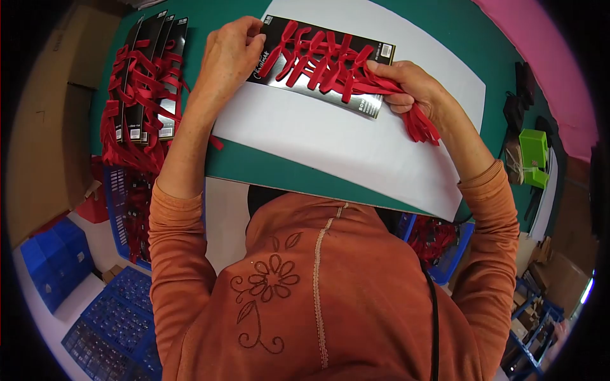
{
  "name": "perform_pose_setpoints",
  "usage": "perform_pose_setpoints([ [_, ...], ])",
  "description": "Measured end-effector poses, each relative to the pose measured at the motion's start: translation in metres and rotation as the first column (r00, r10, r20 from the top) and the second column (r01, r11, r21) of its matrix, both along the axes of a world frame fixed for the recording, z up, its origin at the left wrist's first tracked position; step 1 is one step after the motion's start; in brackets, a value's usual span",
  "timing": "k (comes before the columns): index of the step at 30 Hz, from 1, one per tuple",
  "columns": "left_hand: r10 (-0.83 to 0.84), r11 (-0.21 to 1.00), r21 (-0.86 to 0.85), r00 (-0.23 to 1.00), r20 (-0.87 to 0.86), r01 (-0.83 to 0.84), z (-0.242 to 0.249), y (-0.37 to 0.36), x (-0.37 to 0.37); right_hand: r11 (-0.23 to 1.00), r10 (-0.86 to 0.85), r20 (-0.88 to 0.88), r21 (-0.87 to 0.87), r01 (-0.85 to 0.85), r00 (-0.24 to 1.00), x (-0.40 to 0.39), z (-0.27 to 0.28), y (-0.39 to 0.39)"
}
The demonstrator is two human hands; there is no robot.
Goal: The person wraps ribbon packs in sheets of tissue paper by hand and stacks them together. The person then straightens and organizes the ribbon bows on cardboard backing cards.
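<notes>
A glossy black card (379,105) bearing a row of red ribbon bows (321,60) lies tilted over the white sheet, with "Christmas" lettering at its left end. My left hand (232,54) has thumb and fingers pinched at the card's left edge; the exact contact is partly hidden. At the other end, my right hand (410,86) is closed around the gathered red ribbon tails (419,124), its thumb on the card's right end. The loose tails hang below that hand.
A white sheet (286,120) covers part of the green table (273,162). Several black cards with red bows (143,82) are piled at the left. Blue baskets (117,206) with similar cards stand below the table edge. A bright green holder (534,155) sits at right.
</notes>
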State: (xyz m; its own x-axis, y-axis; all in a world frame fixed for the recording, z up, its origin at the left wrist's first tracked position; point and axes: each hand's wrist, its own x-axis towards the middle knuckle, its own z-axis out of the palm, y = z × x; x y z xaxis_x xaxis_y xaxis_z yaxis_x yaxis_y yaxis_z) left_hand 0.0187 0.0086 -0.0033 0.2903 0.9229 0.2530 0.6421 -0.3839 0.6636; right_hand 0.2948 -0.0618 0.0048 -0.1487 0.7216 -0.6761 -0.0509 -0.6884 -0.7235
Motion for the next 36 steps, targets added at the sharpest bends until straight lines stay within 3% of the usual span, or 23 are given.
perform_pose_setpoints([
  [4, -0.061, 0.991, 0.103, 0.978, -0.199, 0.083, 0.001, -0.008, 0.011, 1.0, -0.013, 0.03, -0.007, 0.013, 0.999, -0.002, -0.001, -0.003],
  [8, -0.017, 0.93, 0.332, 0.922, -0.387, 0.157, -0.014, -0.009, 0.014, 0.999, 0.026, 0.172, 0.016, -0.029, 0.985, -0.005, 0.004, -0.005],
  [19, 0.008, 0.959, 0.253, 0.88, -0.475, 0.128, -0.011, -0.012, 0.017, 0.96, 0.111, 0.481, 0.175, -0.219, 0.87, 0.026, 0.009, -0.037],
  [24, -0.008, 0.963, 0.231, 0.868, -0.496, 0.141, -0.008, -0.012, 0.019, 0.921, 0.028, 0.69, 0.264, -0.287, 0.724, 0.041, 0.005, -0.055],
  [28, -0.003, 0.963, 0.225, 0.838, -0.545, 0.15, -0.006, -0.014, 0.019, 0.765, -0.18, 0.8, 0.479, -0.43, 0.573, 0.057, -0.012, -0.067],
  [29, -0.006, 0.962, 0.224, 0.837, -0.547, 0.154, -0.004, -0.013, 0.018, 0.767, -0.181, 0.799, 0.48, -0.426, 0.574, 0.059, -0.009, -0.07],
  [33, -0.091, 0.968, 0.156, 0.856, -0.508, 0.195, 0.004, -0.006, 0.012, 0.813, -0.158, 0.961, 0.257, -0.522, 0.226, 0.063, 0.018, -0.085],
  [34, -0.073, 0.929, 0.29, 0.883, -0.463, 0.229, 0.007, -0.011, 0.016, 0.816, -0.159, 0.961, 0.257, -0.517, 0.227, 0.063, 0.017, -0.086],
  [35, -0.063, 0.872, 0.419, 0.909, -0.413, 0.251, 0.011, -0.019, 0.023, 0.731, -0.268, 0.936, 0.352, -0.585, 0.229, 0.063, 0.015, -0.086],
  [36, -0.066, 0.872, 0.419, 0.908, -0.413, 0.254, 0.017, -0.028, 0.034, 0.627, -0.372, 0.897, 0.433, -0.648, 0.239, 0.061, 0.014, -0.084],
])
